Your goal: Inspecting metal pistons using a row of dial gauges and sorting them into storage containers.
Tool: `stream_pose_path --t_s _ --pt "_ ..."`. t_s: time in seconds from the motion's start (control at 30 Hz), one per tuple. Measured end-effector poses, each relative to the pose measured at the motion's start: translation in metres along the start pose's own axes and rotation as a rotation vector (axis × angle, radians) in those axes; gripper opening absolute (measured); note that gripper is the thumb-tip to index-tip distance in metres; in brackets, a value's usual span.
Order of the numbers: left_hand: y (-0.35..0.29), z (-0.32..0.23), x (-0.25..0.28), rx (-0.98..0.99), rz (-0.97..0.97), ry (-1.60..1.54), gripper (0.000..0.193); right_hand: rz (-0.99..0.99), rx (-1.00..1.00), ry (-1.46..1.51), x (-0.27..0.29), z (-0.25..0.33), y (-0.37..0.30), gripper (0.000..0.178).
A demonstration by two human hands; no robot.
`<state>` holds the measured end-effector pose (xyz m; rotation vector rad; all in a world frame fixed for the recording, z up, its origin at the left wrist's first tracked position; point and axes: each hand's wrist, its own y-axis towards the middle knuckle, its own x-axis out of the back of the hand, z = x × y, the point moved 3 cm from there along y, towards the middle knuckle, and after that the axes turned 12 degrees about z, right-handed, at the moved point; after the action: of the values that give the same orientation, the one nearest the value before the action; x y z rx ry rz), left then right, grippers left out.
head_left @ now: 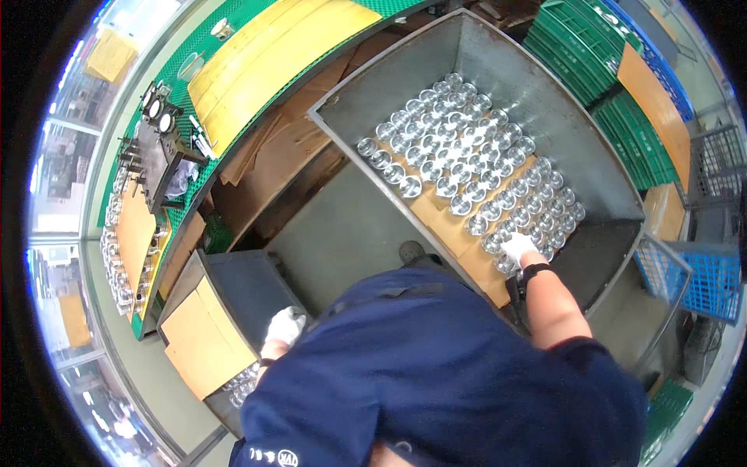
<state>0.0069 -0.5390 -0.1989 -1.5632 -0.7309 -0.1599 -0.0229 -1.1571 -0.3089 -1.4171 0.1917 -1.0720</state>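
Note:
My right hand (517, 247), in a white glove, is down among the shiny round metal parts (459, 167) in the large grey metal bin (381, 64). Its fingers close around one of the parts at the near right end of the rows, mostly hidden under the glove. These parts look like short hollow cylinders, standing in close rows on brown cardboard (436, 222). To the left, my white-gloved left hand (286, 325) is low beside a smaller grey metal bin (247, 272). The fingers of that hand are curled; what they hold, if anything, cannot be made out.
A cardboard sheet (204, 338) lies over the smaller bin, with more metal parts (243, 385) beside it. A curved green bench (268, 78) with a yellow board (272, 58) and a gauge fixture (162, 152) runs along the left. Green crates (580, 54) and a blue crate (704, 280) stand right.

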Motion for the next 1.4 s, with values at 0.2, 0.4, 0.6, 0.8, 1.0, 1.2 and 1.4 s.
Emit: stream_pose_path --t_s 0.2,0.4,0.6,0.8,1.0,1.2,1.4 --pt "-0.005 0.007 -0.008 0.146 0.034 0.023 0.037 0.05 0.057 -0.165 0.034 0.019 0.045 0.042" --pt "-0.034 -0.002 -0.011 0.381 0.15 -0.109 0.05 0.075 0.126 -0.105 0.035 0.058 0.093 0.042" --pt "-0.017 0.04 -0.025 0.333 0.138 -0.052 0.05 0.203 0.087 -0.025 0.026 0.105 0.081 0.05" --pt "-0.032 -0.031 0.072 -0.097 -0.06 -0.171 0.035 0.223 -0.031 -0.08 0.002 0.082 0.098 0.053" --pt "-0.18 -0.144 0.23 -0.922 -0.263 -0.645 0.024 0.17 0.003 -0.41 0.034 0.127 0.059 0.044" --pt "-0.218 -0.133 0.33 -1.663 0.679 -0.138 0.018 -0.015 0.085 -0.205 0.007 0.159 0.045 0.049" --pt "-0.243 0.014 0.346 -1.718 0.384 -0.406 0.035 -0.05 -0.018 -0.282 -0.066 0.242 -0.001 0.056"
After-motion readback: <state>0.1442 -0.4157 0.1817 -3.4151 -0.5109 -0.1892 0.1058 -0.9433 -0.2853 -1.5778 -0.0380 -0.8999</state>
